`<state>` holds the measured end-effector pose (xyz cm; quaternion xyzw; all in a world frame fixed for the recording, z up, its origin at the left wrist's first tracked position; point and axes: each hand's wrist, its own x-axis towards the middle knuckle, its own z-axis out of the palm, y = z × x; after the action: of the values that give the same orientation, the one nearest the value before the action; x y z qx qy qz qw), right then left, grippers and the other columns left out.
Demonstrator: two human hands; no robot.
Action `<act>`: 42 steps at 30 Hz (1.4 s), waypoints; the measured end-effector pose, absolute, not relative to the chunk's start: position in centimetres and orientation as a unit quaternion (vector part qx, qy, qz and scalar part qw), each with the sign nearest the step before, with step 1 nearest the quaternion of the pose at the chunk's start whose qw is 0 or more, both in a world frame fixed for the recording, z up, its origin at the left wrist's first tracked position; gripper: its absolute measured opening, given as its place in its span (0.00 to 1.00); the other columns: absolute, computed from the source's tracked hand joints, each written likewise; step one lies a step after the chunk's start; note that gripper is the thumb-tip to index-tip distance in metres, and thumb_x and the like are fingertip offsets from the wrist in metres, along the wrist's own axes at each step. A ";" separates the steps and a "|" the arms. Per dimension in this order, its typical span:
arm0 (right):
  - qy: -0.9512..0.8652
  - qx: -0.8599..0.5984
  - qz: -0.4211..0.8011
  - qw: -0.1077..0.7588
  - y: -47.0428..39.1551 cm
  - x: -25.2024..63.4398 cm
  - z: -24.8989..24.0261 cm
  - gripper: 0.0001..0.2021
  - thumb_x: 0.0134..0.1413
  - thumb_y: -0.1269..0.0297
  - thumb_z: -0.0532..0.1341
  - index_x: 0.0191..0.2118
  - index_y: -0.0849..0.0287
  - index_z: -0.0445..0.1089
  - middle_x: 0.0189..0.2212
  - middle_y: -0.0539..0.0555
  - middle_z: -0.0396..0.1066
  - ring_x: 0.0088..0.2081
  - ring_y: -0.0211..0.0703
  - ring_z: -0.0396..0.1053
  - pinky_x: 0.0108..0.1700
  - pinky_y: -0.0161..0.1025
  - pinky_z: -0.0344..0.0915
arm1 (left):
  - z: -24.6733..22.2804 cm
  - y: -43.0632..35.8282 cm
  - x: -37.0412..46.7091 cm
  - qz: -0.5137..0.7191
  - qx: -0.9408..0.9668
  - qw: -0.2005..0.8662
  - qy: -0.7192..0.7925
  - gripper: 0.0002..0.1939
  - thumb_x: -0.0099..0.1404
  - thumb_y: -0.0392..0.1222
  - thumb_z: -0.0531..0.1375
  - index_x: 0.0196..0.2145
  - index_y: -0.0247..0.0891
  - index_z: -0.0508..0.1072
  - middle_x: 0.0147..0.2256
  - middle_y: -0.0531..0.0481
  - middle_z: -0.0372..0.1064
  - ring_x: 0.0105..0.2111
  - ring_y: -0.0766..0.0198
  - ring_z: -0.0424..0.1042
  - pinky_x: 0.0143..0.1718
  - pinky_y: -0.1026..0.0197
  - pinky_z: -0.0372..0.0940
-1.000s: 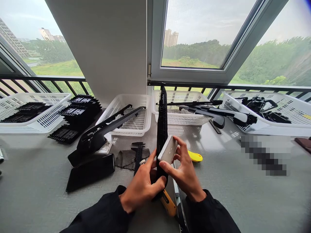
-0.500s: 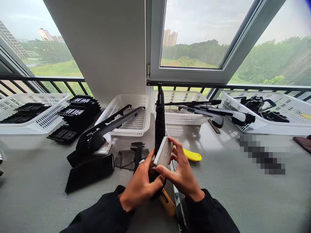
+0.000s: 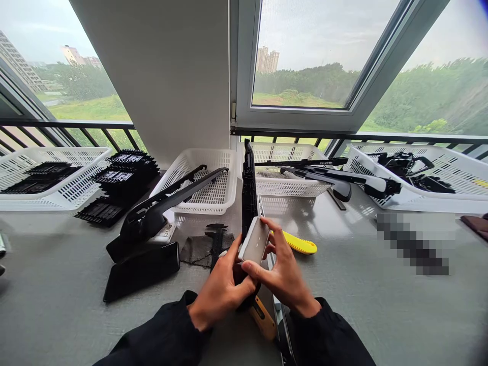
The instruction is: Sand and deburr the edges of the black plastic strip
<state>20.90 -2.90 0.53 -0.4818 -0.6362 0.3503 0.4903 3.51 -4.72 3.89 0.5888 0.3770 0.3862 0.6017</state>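
Observation:
My left hand (image 3: 224, 288) is closed around the near end of a long black plastic part (image 3: 249, 190), which points away from me toward the window. In my right hand (image 3: 285, 273), thumb and fingers grip a small white rectangular block (image 3: 254, 242) with tiny marks on its face. The block lies against the black part, and the left fingertips are close to its lower edge. Under the hands, a yellow-orange handled tool (image 3: 264, 317) is partly hidden. A yellow ribbed-edge handle (image 3: 300, 243) lies just beyond the right hand.
Black calipers (image 3: 216, 244) rest on a grey cloth (image 3: 196, 250) left of the hands, near a black phone (image 3: 142, 272). Farther back stand white baskets (image 3: 206, 207), a stack of black parts (image 3: 122, 175) and long black-and-grey parts (image 3: 343, 178). A blurred patch covers something at right.
The far end of the long black part has dropped a little and moved slightly left. The white block has shifted slightly left with it; both hands keep their grip.

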 end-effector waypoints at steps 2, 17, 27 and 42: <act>-0.629 -0.499 0.332 0.495 -2.8 20.9 0.5 0.41 0.54 0.50 0.74 0.71 0.49 0.61 0.59 0.58 0.69 0.46 0.49 0.70 0.39 0.41 0.73 | 3.7 -4.7 3.6 0.395 0.596 0.591 0.373 0.42 0.67 0.35 0.64 0.76 0.37 0.58 0.61 0.41 0.76 0.54 0.52 0.78 0.59 0.53 0.71; -0.628 -0.495 0.351 0.488 -2.9 20.6 0.6 0.41 0.54 0.50 0.73 0.70 0.50 0.61 0.59 0.58 0.70 0.46 0.48 0.71 0.38 0.41 0.73 | 3.6 -4.8 3.5 0.391 0.600 0.583 0.384 0.45 0.67 0.38 0.66 0.78 0.36 0.54 0.61 0.39 0.77 0.59 0.49 0.78 0.64 0.52 0.70; -0.555 -0.530 0.359 0.531 -2.6 21.0 0.3 0.44 0.59 0.45 0.71 0.74 0.52 0.54 0.58 0.61 0.71 0.45 0.49 0.73 0.41 0.44 0.74 | 3.4 -5.5 3.7 0.366 0.595 0.606 0.382 0.46 0.68 0.37 0.63 0.79 0.37 0.50 0.58 0.37 0.79 0.45 0.54 0.82 0.45 0.57 0.76; -0.612 -0.502 0.385 0.476 -2.9 20.6 0.3 0.44 0.59 0.40 0.69 0.74 0.53 0.56 0.57 0.61 0.72 0.41 0.46 0.74 0.38 0.41 0.71 | 4.0 -5.4 3.6 0.419 0.557 0.637 0.331 0.51 0.67 0.33 0.62 0.81 0.45 0.44 0.76 0.42 0.58 0.73 0.44 0.62 0.76 0.41 0.56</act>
<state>20.58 -2.93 0.29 -0.5017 -0.6117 0.3845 0.4758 3.64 -5.36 4.02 0.5565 0.3308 0.4189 0.6367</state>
